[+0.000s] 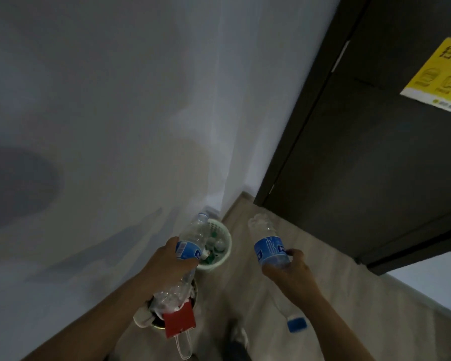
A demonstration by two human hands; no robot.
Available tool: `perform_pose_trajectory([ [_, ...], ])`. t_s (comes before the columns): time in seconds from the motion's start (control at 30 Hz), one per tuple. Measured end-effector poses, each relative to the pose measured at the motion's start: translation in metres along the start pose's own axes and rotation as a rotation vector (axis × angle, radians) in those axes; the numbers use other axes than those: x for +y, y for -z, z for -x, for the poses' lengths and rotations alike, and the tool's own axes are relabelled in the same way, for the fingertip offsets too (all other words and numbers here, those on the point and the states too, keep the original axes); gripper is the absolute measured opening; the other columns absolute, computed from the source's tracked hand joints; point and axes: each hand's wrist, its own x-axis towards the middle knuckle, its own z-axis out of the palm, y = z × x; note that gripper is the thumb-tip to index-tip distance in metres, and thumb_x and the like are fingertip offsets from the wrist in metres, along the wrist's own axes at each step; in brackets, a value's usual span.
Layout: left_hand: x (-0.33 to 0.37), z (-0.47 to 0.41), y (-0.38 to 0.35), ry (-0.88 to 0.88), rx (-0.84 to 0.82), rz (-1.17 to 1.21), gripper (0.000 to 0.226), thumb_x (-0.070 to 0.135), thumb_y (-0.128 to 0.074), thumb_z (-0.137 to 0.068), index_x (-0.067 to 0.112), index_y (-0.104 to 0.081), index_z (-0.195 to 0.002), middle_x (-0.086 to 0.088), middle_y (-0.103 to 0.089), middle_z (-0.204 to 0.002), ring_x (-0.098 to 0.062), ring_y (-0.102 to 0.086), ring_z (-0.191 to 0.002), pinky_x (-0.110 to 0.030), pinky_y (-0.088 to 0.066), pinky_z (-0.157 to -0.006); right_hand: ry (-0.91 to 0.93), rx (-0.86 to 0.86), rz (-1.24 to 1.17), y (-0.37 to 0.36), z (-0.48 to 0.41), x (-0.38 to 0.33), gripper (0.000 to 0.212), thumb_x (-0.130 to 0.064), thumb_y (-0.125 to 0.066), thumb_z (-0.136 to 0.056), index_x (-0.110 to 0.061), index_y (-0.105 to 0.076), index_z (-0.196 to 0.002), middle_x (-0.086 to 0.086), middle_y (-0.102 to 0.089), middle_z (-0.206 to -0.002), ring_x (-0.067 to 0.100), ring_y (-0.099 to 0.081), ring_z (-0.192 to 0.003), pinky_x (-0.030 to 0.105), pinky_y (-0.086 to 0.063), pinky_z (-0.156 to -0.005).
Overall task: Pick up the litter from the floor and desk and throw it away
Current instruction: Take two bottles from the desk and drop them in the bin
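My left hand is wrapped around a clear plastic bottle with a blue label, fingers closed over the label band. That bottle tilts up toward 1 o'clock, its top end over the rim of a pale green basket that sits on the floor in the corner by the white wall. I can see green and white scraps inside the basket, too blurred to name.

My right hand grips a second bottle of the same kind, at 3 o'clock from the basket and held clear of it over the beige floor. Its upper end leans toward 11 o'clock; a blue cap shows at 6 o'clock from that hand.

At 6 o'clock from the left hand stands a round bin, crowded with another clear bottle, a red card and something white at its rim. A dark door with a yellow sign fills the 2 o'clock side.
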Motion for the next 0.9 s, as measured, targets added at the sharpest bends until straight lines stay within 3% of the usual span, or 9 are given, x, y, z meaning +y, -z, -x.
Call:
perform_pose_trajectory([
  [0.17, 0.001, -0.061, -0.004, 0.085, 0.012, -0.049, 0.050, 0.030, -0.074, -0.079, 0.024, -0.037, -0.112, 0.009, -0.051, -0.089, -0.010, -0.059, -0.080, -0.022, -0.052, -0.063, -0.122, -0.056, 0.048, -0.013, -0.078, -0.002, 0.064, -0.035, -0.078, -0.075, -0.014, -0.037, -0.120, 0.007, -0.061, -0.097, 0.017, -0.065, -0.074, 0.032, -0.056, -0.063],
  [0.27, -0.002, -0.107, -0.011, 0.136, 0.033, -0.138, 0.044, 0.035, -0.074, -0.078, 0.020, -0.043, -0.105, 0.007, -0.053, -0.088, -0.007, -0.055, -0.076, -0.017, -0.045, -0.062, -0.145, -0.091, 0.083, -0.017, -0.128, 0.001, 0.057, -0.040, -0.074, -0.078, -0.016, -0.039, -0.116, 0.004, -0.063, -0.091, 0.016, -0.064, -0.071, 0.028, -0.049, -0.057],
  [0.33, -0.006, -0.141, -0.020, 0.168, 0.039, -0.209, 0.044, 0.040, -0.073, -0.077, 0.014, -0.051, -0.105, 0.001, -0.058, -0.091, -0.010, -0.058, -0.078, -0.019, -0.045, -0.064, -0.171, -0.125, 0.102, -0.021, -0.163, 0.006, 0.054, -0.041, -0.072, -0.080, -0.015, -0.041, -0.116, 0.004, -0.063, -0.089, 0.017, -0.065, -0.069, 0.027, -0.048, -0.056],
  [0.47, -0.017, -0.207, -0.046, 0.254, 0.016, -0.287, 0.048, 0.043, -0.067, -0.081, 0.018, -0.047, -0.116, 0.002, -0.054, -0.099, -0.012, -0.055, -0.082, -0.023, -0.042, -0.068, -0.217, -0.182, 0.138, -0.037, -0.227, 0.024, 0.054, -0.044, -0.070, -0.080, -0.015, -0.042, -0.116, 0.007, -0.066, -0.092, 0.020, -0.067, -0.072, 0.033, -0.055, -0.061],
  [0.57, -0.034, -0.257, -0.070, 0.296, -0.010, -0.321, 0.052, 0.040, -0.065, -0.084, 0.018, -0.045, -0.127, 0.003, -0.051, -0.100, -0.013, -0.052, -0.087, -0.024, -0.039, -0.073, -0.211, -0.210, 0.179, -0.053, -0.270, 0.039, 0.055, -0.041, -0.070, -0.082, -0.013, -0.041, -0.119, 0.002, -0.060, -0.093, 0.011, -0.061, -0.068, 0.023, -0.043, -0.050],
  [0.67, -0.063, -0.302, -0.095, 0.355, -0.037, -0.370, 0.056, 0.045, -0.067, -0.079, 0.018, -0.048, -0.125, 0.003, -0.055, -0.104, -0.014, -0.054, -0.091, -0.025, -0.045, -0.079, -0.210, -0.252, 0.218, -0.073, -0.310, 0.060, 0.052, -0.038, -0.069, -0.083, -0.014, -0.040, -0.119, 0.001, -0.056, -0.093, 0.003, -0.055, -0.067, 0.018, -0.036, -0.048],
  [0.9, -0.146, -0.381, -0.148, 0.431, -0.104, -0.467, 0.071, 0.054, -0.070, -0.062, 0.019, -0.050, -0.120, 0.000, -0.060, -0.110, -0.016, -0.060, -0.096, -0.031, -0.054, -0.081, -0.264, -0.317, 0.215, -0.133, -0.378, 0.114, 0.050, -0.041, -0.069, -0.081, -0.016, -0.041, -0.116, 0.004, -0.063, -0.093, 0.012, -0.061, -0.065, 0.020, -0.040, -0.048],
])
